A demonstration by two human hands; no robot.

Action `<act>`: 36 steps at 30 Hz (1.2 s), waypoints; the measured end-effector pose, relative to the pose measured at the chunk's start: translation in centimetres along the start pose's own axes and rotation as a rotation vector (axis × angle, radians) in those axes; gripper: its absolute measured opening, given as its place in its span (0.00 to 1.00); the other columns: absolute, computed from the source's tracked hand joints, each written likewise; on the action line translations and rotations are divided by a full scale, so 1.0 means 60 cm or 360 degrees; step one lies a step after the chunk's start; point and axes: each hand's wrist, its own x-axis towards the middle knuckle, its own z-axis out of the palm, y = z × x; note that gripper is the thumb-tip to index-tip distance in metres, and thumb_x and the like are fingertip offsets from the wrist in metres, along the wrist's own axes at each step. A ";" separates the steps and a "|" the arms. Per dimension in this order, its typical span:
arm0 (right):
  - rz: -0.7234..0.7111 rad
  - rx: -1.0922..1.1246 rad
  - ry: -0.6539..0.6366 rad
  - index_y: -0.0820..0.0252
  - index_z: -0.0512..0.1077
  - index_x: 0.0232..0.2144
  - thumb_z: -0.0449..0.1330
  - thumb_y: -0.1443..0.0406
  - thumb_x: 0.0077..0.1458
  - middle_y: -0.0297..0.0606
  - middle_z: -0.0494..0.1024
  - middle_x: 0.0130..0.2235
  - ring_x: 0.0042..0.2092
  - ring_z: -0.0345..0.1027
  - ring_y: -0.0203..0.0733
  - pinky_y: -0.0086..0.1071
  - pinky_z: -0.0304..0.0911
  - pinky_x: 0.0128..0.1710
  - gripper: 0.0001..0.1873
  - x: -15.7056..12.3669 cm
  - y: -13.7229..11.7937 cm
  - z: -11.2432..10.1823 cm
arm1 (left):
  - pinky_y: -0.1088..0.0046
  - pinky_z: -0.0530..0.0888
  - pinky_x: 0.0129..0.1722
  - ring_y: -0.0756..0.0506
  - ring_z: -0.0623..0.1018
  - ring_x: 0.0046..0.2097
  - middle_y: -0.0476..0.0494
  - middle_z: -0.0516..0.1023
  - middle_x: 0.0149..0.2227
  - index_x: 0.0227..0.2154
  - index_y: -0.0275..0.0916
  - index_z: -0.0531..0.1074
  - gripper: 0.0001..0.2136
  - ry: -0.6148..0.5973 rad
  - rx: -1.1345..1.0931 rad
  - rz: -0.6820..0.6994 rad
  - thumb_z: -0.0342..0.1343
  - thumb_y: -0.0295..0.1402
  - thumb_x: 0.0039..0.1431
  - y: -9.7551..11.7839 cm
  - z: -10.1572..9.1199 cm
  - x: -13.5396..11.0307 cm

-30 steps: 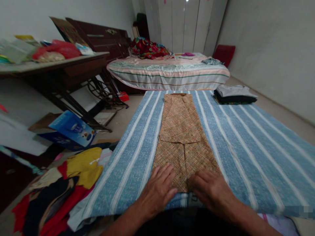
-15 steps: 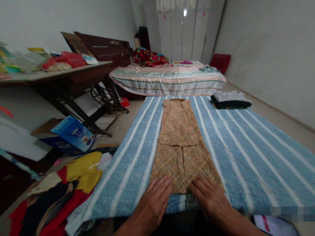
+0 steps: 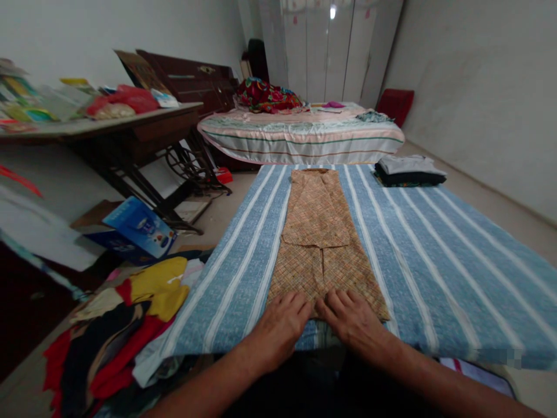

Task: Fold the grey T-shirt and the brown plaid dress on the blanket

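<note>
A brown plaid shirt (image 3: 317, 223) lies face down, folded into a long narrow strip on the blue-and-white striped cloth (image 3: 235, 255). Its collar points away from me, and its folded-in sleeve panels meet along the middle. At the near hem, my left hand (image 3: 282, 325) has its fingers bent over the left part of the fabric. Close beside it, my right hand (image 3: 353, 318) curls its fingers on the hem right of centre. Both hands appear closed on the edge; the thumbs are mostly hidden.
A stack of folded clothes (image 3: 409, 170) sits at the far right of the cloth. Loose clothes (image 3: 159, 287) are heaped at the left, near a blue box (image 3: 141, 227) and a sewing-machine table (image 3: 174, 111). A bed (image 3: 300, 136) stands beyond.
My hands have moved closer together along the hem, and their fingers have gone from flatter to more bent. The view has shifted slightly; the shirt keeps its folded shape.
</note>
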 end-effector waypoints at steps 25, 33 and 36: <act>0.0099 0.0328 -0.0196 0.61 0.69 0.38 0.54 0.72 0.55 0.40 0.72 0.35 0.37 0.63 0.44 0.35 0.55 0.35 0.08 0.015 0.021 -0.001 | 0.74 0.69 0.34 0.47 0.74 0.34 0.48 0.74 0.31 0.29 0.40 0.69 0.08 -0.0146 -0.0138 0.0209 0.45 0.24 0.56 -0.064 -0.066 0.070; 0.0189 0.1399 -0.0941 0.61 0.61 0.18 0.54 0.73 0.46 0.26 0.58 0.19 0.23 0.52 0.30 0.26 0.46 0.23 0.09 0.124 0.159 -0.058 | 0.80 0.61 0.24 0.52 0.66 0.24 0.54 0.65 0.19 0.21 0.37 0.67 0.07 -0.0595 -0.0628 0.0171 0.48 0.25 0.51 -0.116 -0.139 0.140; 0.0277 0.1813 -0.1222 0.62 0.62 0.17 0.57 0.69 0.43 0.24 0.59 0.17 0.22 0.52 0.29 0.25 0.48 0.22 0.08 0.193 0.230 -0.055 | 0.80 0.60 0.24 0.53 0.64 0.24 0.55 0.63 0.18 0.18 0.36 0.65 0.05 -0.0689 -0.0692 0.0067 0.50 0.24 0.46 -0.151 -0.169 0.199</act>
